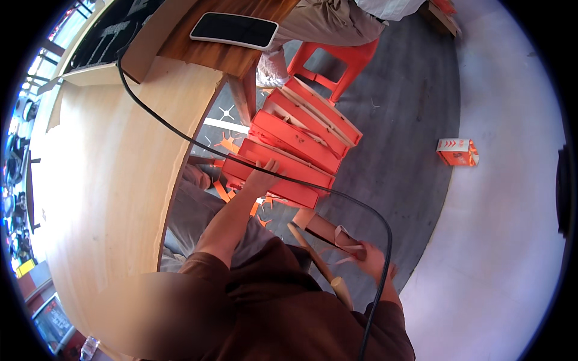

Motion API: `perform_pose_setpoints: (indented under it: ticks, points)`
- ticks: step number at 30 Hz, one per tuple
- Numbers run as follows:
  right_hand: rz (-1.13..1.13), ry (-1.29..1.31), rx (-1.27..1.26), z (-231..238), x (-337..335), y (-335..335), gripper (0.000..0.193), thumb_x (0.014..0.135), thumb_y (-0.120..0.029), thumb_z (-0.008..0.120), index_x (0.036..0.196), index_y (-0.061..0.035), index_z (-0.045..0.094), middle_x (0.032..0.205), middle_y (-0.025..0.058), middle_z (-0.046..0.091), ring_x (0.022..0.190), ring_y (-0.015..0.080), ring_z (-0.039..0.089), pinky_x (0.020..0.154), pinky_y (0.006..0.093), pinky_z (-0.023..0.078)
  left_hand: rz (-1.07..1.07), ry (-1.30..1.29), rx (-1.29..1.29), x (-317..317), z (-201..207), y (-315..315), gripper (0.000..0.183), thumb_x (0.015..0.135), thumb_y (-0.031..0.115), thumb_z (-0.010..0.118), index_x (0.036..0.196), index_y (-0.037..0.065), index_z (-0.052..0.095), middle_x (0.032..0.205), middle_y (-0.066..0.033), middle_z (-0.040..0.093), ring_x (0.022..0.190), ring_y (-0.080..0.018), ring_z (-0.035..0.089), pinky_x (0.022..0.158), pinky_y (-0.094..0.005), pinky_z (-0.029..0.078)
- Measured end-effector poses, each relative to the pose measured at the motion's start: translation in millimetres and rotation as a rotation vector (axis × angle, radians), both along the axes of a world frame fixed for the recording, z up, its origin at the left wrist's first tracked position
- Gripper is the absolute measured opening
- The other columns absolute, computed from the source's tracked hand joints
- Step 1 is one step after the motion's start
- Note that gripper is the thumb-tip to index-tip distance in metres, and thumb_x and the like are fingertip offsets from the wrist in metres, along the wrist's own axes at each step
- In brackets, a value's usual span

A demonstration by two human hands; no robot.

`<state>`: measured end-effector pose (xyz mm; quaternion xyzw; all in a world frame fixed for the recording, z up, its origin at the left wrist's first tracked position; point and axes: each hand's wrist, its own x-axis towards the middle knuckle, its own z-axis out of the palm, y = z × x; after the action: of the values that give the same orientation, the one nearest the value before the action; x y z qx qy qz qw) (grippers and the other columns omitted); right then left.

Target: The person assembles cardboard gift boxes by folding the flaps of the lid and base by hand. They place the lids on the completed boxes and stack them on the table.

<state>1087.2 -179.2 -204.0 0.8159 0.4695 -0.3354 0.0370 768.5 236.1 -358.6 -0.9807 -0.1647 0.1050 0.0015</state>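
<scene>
My left hand (pixel 263 176), fingers stretched out, rests on a red box (pixel 283 174) in the row standing on the floor. Several more flat red boxes (pixel 307 137) lean one behind another just beyond it. Low on the right, my right hand (pixel 374 263) is closed round the near end of a brown cardboard box (pixel 328 230). Pale strips (pixel 344 236) curl out of that box beside my fingers. Part of my right fingers is hidden by the box and a black cable.
A black cable (pixel 289 178) crosses in front of both arms. At left stand a pale wooden table (pixel 120 162) and a darker tabletop with a phone (pixel 233 30). Another person sits on a red stool (pixel 337 63). Orange scraps (pixel 227 142) litter the floor; a small carton (pixel 456 153) stands by the wall.
</scene>
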Motion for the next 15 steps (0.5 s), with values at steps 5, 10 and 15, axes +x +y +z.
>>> perform_pose_setpoints:
  ticks: [5, 10, 15]
  points:
    - [0.160, -0.001, 0.094, 5, 7, 10, 0.071, 0.076, -0.024, 0.087, 0.141, -0.0155, 0.061, 0.133, 0.0145, 0.069, 0.123, 0.0397, 0.065, 0.104, 0.0500, 0.053, 0.052, -0.050, 0.002, -1, -21, -4, 0.081, 0.085, 0.022, 0.078, 0.159, 0.022, 0.046, 0.162, -0.0211, 0.042, 0.152, -0.0384, 0.040, 0.111, -0.0631, 0.044]
    - [0.207, 0.122, 0.034, 15, -9, 78, 0.074, 0.072, -0.026, 0.091, 0.140, -0.0145, 0.063, 0.134, 0.0137, 0.070, 0.127, 0.0366, 0.064, 0.107, 0.0469, 0.053, 0.156, -0.150, 0.016, 7, -37, -4, 0.066, 0.097, 0.018, 0.064, 0.160, 0.026, 0.046, 0.167, -0.0229, 0.036, 0.155, -0.0400, 0.038, 0.116, -0.0640, 0.040]
    - [0.345, 0.301, 0.074, -35, -46, 134, 0.082, 0.073, -0.033, 0.092, 0.146, -0.0145, 0.058, 0.137, 0.0141, 0.068, 0.129, 0.0368, 0.063, 0.109, 0.0464, 0.052, 0.275, -0.119, -0.129, 8, -13, -8, 0.064, 0.099, 0.016, 0.059, 0.160, 0.025, 0.046, 0.167, -0.0243, 0.036, 0.155, -0.0411, 0.038, 0.111, -0.0607, 0.047]
